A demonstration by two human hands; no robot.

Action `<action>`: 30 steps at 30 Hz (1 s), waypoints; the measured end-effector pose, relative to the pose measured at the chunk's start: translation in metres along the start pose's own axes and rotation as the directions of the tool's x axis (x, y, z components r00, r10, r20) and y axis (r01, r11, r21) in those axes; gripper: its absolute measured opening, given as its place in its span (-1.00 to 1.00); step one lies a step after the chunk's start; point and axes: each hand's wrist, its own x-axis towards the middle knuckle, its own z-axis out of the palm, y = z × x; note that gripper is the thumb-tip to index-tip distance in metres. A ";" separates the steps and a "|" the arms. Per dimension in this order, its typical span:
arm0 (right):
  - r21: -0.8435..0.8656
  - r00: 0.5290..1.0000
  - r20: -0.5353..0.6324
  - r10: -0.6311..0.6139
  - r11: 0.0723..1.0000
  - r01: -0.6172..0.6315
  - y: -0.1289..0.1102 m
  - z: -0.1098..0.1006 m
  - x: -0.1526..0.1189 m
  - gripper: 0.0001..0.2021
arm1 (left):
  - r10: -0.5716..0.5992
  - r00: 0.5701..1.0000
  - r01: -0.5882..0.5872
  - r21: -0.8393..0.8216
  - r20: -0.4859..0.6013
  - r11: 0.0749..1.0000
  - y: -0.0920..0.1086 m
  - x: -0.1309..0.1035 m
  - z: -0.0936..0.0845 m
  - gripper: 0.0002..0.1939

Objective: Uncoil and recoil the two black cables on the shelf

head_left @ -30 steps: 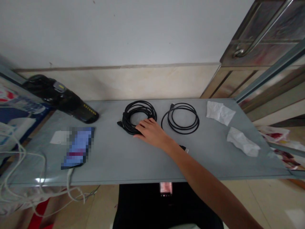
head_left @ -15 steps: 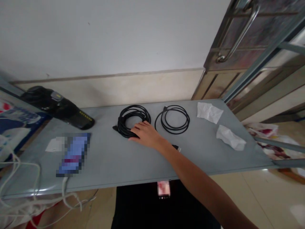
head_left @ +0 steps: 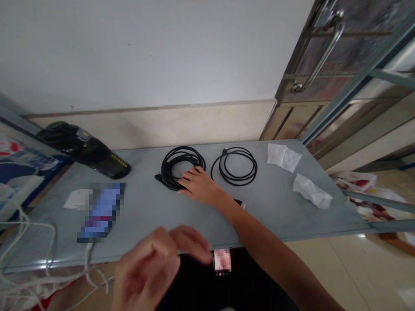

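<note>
A thick coil of black cable (head_left: 166, 175) lies on the grey tabletop, its plug end sticking out to the left. My right hand (head_left: 198, 183) is closed on the lower right part of this coil, with the fingertips curled over the strands. Low in the view, my left hand (head_left: 152, 259) is raised above the table's front edge, a little blurred. Its fingers are bent but apart, and nothing shows in them. Right of the thick coil lies a thinner coil of black cable (head_left: 240, 183); a black plug (head_left: 239, 201) partly shows beside my right forearm.
A black handheld vacuum-like device (head_left: 94, 153) leans at the back left. Nearer sits a blurred-out phone-like object (head_left: 102, 211) beside a white paper piece (head_left: 76, 198). Two crumpled white tissues (head_left: 283, 157) lie at the right. White cords (head_left: 24, 242) hang at the left; a wall stands behind.
My left hand has come into view from below, over the front edge. My right hand stays at the thick coil. The view has tilted slightly.
</note>
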 end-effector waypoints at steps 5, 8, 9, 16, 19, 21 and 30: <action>-0.013 1.000 0.011 0.004 1.000 -0.003 -0.002 -0.004 -0.001 -0.70 | 0.177 0.972 -0.103 0.399 -0.154 0.911 -0.085 0.087 0.001 -0.79; -0.013 1.000 0.014 -0.002 1.000 0.002 -0.001 -0.003 0.001 -0.67 | 0.231 0.972 -0.164 0.559 -0.051 0.813 -0.136 0.105 -0.004 -0.66; -0.008 1.000 0.014 -0.001 1.000 0.001 -0.001 -0.003 0.001 -0.66 | 0.229 0.973 -0.171 0.574 -0.031 0.801 -0.149 0.106 -0.004 -0.65; 0.030 1.000 -0.021 0.008 1.000 -0.007 0.004 -0.001 0.000 -0.65 | 0.174 0.985 -0.145 0.589 0.008 0.795 -0.174 0.096 -0.001 -0.64; 0.041 0.997 -0.051 0.052 0.998 -0.050 0.006 -0.001 -0.001 -0.72 | 0.176 0.984 -0.148 0.578 0.008 0.803 -0.171 0.098 -0.003 -0.73; 0.052 0.996 -0.057 0.069 0.996 -0.066 0.005 -0.001 -0.001 -0.76 | 0.187 0.982 -0.159 0.572 0.011 0.805 -0.170 0.099 -0.004 -0.75; -0.002 0.961 -0.183 0.206 0.978 -0.210 -0.012 -0.033 -0.022 -0.46 | 0.233 0.972 -0.186 0.541 -0.020 0.820 -0.174 0.098 -0.005 -0.75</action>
